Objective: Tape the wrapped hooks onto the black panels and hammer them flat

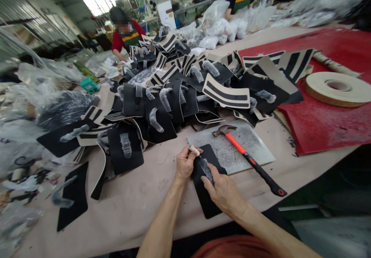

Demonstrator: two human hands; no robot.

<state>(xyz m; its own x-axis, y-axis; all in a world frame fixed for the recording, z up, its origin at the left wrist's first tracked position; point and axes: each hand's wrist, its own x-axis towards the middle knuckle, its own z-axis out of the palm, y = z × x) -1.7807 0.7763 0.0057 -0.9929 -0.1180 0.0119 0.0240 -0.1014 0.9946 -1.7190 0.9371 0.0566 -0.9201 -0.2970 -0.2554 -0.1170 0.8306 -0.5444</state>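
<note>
A black panel (pixel 204 202) with a plastic-wrapped handle (pixel 205 167) lies at the table's front edge. My right hand (pixel 224 190) is closed around the near part of that handle, thumb and forefinger on either side. At the handle's far end, my left hand (pixel 185 164) is pinched closed. A white wrap or small white piece (pixel 193 149) shows at its fingers; I cannot tell which, and what the fingertips grip is hidden. Just to the right, a claw hammer (pixel 240 147) with a red and black grip rests partly on a speckled metal plate (pixel 261 149).
A large heap of similar black panels (pixel 159 113) with wrapped handles spreads beyond my hands. A roll of tape (pixel 336 89) sits on red sheeting (pixel 319 128) at right. Plastic bags (pixel 23 122) crowd the left. Two people (pixel 127 37) work across the table.
</note>
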